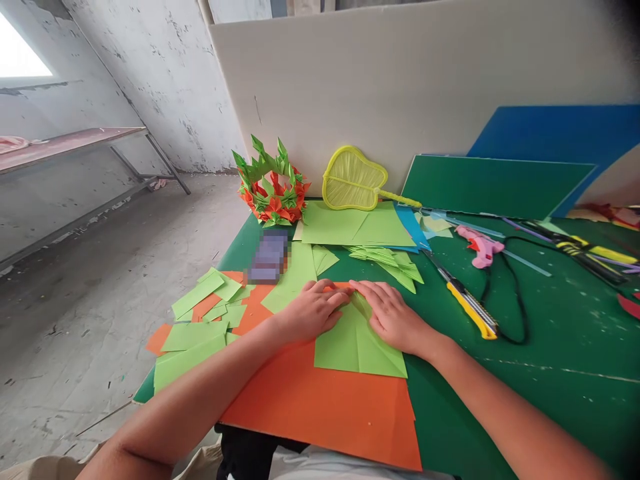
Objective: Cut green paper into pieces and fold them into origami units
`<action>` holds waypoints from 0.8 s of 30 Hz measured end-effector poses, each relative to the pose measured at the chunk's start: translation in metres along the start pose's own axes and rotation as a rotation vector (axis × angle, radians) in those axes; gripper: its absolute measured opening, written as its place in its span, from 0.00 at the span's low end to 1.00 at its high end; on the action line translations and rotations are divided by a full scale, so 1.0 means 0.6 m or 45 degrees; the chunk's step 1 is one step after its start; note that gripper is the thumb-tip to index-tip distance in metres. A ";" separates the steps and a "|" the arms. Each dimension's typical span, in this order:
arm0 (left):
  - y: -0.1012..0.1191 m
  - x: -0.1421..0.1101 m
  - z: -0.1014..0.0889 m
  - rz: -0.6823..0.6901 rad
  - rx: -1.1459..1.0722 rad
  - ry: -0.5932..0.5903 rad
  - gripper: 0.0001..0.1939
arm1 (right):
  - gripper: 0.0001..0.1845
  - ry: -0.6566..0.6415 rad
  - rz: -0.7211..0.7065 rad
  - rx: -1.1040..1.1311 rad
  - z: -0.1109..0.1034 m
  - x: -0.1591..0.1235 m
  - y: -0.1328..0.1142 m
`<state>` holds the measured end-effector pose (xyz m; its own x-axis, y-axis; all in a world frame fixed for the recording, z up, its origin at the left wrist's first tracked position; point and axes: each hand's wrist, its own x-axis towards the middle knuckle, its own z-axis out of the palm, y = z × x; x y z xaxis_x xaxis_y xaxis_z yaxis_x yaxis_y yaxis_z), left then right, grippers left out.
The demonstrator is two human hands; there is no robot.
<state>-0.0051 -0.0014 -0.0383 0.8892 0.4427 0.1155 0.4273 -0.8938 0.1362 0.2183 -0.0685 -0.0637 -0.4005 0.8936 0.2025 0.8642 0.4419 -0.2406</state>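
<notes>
A light green paper sheet [360, 347] with crease lines lies in front of me, on top of orange sheets [320, 403]. My left hand [317, 310] is closed at the upper left edge of the green sheet, its fingers bent. My right hand [390, 310] grips the upper right part, fingers together and reaching toward the left hand's fingertips. The paper's top edge is partly hidden under both hands. Left of them are several cut green paper pieces [195, 337]. Just beyond the hands sits a pile of folded green paper pieces [395, 263].
On the green table [550, 347] a yellow utility knife [470, 307] and a pink glue gun [480, 247] with a black cord lie to the right. Farther back stand an orange-and-green folded-paper piece [275, 190] and a yellow fan [353, 177]. A blurred purple object [269, 257] lies at left.
</notes>
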 end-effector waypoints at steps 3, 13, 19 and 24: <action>0.002 0.002 -0.003 0.008 -0.012 0.025 0.13 | 0.40 0.017 -0.013 0.002 -0.002 0.001 0.000; 0.003 0.007 -0.016 0.012 -0.101 0.021 0.15 | 0.30 0.153 -0.001 0.193 -0.019 0.005 -0.003; -0.007 0.005 -0.021 0.110 -0.117 0.049 0.11 | 0.25 0.206 -0.018 0.218 -0.018 0.004 -0.002; -0.008 0.006 -0.022 0.147 -0.071 0.063 0.14 | 0.23 0.223 -0.049 0.209 -0.021 0.004 -0.005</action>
<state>-0.0064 0.0055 -0.0253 0.9222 0.3416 0.1814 0.3119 -0.9341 0.1735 0.2187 -0.0686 -0.0506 -0.3612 0.8547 0.3727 0.7824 0.4953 -0.3775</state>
